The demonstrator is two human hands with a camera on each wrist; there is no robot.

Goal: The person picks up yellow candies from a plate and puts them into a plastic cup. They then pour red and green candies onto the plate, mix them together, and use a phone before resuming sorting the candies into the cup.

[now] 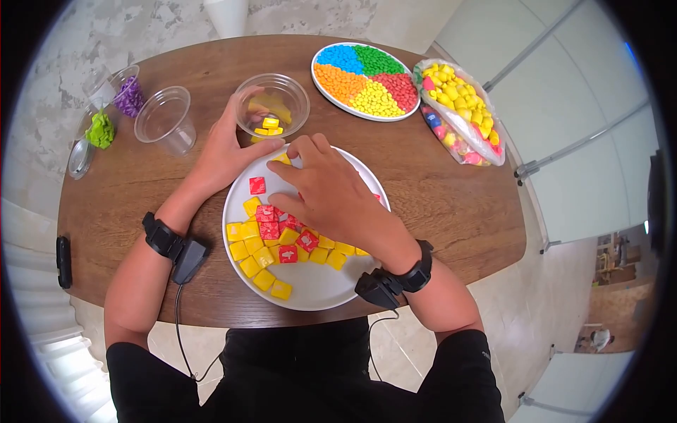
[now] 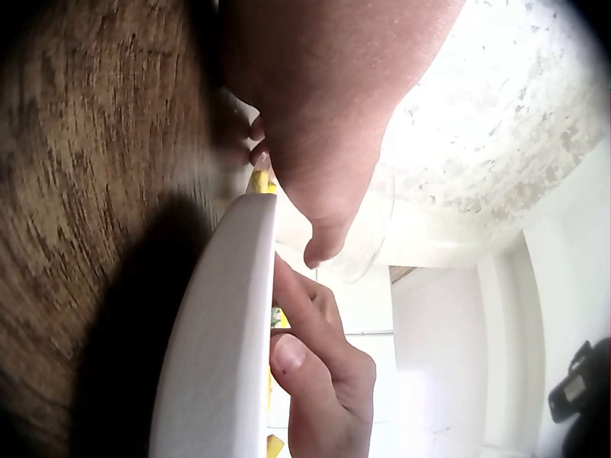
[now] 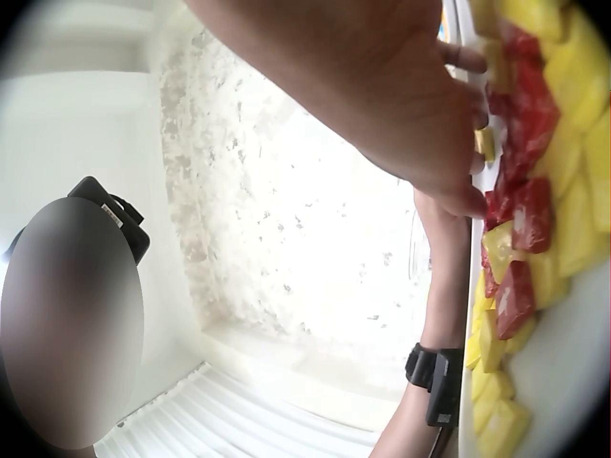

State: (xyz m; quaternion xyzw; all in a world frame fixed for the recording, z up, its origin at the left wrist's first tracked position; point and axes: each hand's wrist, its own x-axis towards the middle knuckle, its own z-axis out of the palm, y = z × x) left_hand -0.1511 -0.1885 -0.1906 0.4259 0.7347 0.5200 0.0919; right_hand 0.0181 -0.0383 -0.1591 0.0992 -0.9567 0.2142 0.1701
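Observation:
My left hand [image 1: 224,154] holds a clear plastic cup [image 1: 302,106] at the plate's far edge, its fingers round the side and its thumb in front. Several yellow wrapped candies [image 1: 269,127] lie in the cup. Over the round white plate [image 1: 317,299], my right hand [image 1: 328,194] reaches down with thumb and fingers spread apart. Its fingertips are right at a single yellow candy [image 1: 281,158] near the cup. Below the hand, square yellow candies [image 1: 251,266] and red candies [image 1: 288,254] lie mixed on the plate; a lone red candy [image 1: 257,185] sits left.
A plate of small candies sorted by colour [image 1: 367,116] stands at the back. Right of it lies a bag of yellow and pink pieces [image 1: 462,106]. At left stand an empty clear cup [image 1: 166,127], a cup with purple pieces [image 1: 129,95] and a green item [image 1: 100,130].

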